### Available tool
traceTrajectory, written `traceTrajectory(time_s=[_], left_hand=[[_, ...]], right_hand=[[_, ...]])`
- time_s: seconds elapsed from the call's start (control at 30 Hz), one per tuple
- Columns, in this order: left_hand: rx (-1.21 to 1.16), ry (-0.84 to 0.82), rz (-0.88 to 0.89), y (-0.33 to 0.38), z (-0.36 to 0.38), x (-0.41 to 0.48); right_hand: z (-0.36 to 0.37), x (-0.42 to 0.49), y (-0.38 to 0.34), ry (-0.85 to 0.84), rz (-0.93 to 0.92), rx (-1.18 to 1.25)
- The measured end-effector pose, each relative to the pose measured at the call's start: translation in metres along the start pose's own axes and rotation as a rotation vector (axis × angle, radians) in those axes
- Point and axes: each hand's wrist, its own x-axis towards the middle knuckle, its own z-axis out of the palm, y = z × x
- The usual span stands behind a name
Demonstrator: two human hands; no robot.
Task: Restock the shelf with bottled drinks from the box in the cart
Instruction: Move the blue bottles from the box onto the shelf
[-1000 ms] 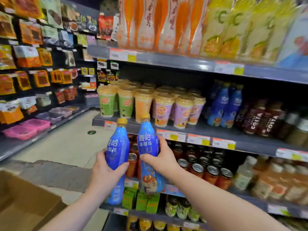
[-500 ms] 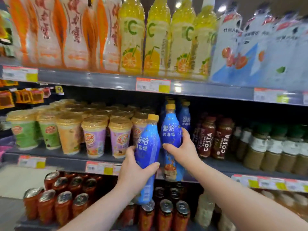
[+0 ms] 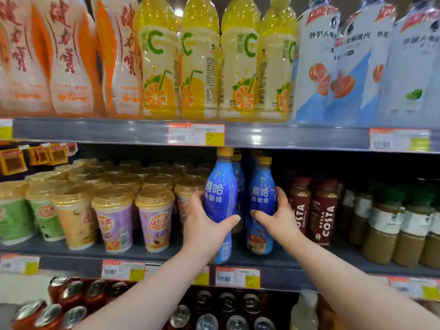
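Both hands up at the middle shelf (image 3: 273,259), one blue bottle in each.

Left hand (image 3: 204,225): fingers and thumb wrapped round the left blue bottle (image 3: 220,198), thumb across its front. Bottle upright, yellow cap just under the upper shelf's price strip; its base at the front edge of the middle shelf, whether resting or lifted I cannot tell.

Right hand (image 3: 277,216): curled round the right blue bottle (image 3: 260,201) from its right side, thumb across the lower front. This bottle stands upright further in on the shelf. More blue bottles of the same kind stand just behind the two.

Left of them on the same shelf: rows of sealed drink cups (image 3: 114,217), green, orange and purple sleeves, packed back to the rear. Right: brown Costa bottles (image 3: 321,208), touching or nearly touching the right hand, then pale-labelled bottles toward the right edge.

Upper shelf: yellow orange-drink bottles (image 3: 200,58), orange-white bottles left, white-blue right. Lower shelf: cans (image 3: 71,294), tops showing.
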Motion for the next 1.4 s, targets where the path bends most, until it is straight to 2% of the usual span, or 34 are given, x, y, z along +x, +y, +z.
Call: traceTrajectory(time_s=[0.2, 0.33, 0.47, 0.77, 1.4], left_hand=[[0.098, 0.014, -0.021, -0.016, 0.028, 0.025], [0.163, -0.004, -0.061, -0.024, 0.046, 0.033], [0.201, -0.053, -0.024, -0.034, 0.056, 0.033], [0.248, -0.251, -0.105, -0.068, 0.048, 0.03], [0.256, -0.277, -0.16, -0.075, 0.059, 0.04]], right_hand=[[-0.003, 0.005, 0.015, -0.068, 0.092, -0.033], [0.002, -0.006, 0.029, -0.089, 0.143, -0.171], [0.006, -0.008, 0.04, -0.086, 0.159, -0.233], [0.007, -0.012, 0.045, -0.146, 0.141, -0.258], [0.008, 0.0, 0.047, -0.188, 0.158, -0.215]])
